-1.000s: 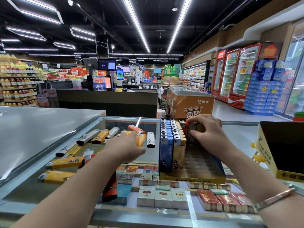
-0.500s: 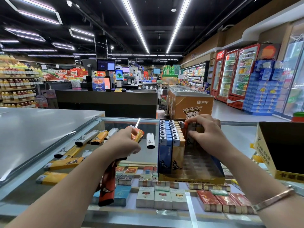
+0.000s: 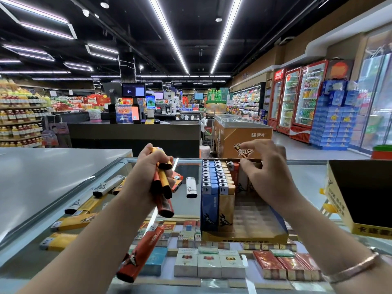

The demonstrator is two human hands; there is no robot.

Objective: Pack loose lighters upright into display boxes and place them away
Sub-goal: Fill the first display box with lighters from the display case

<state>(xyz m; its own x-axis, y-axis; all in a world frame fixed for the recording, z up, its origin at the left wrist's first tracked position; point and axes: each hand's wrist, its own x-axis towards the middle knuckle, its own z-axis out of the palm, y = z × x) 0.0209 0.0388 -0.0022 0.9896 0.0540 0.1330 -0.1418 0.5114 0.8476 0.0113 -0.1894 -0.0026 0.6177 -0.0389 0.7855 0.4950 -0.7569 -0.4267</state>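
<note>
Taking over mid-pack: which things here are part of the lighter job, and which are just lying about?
Job:
left hand gripping a bunch of lighters
right hand at the display box
loose lighters on the glass counter

Lying about:
cigarette packs under the glass
empty yellow box

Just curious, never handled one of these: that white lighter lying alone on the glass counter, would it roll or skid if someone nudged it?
The white lighter lies flat on its broad side, so it probably would not roll. The glass counter looks smooth and glossy, so a nudge would likely send it sliding. It looks like a small, rigid plastic body, so probably light and stiff to lift.
</note>
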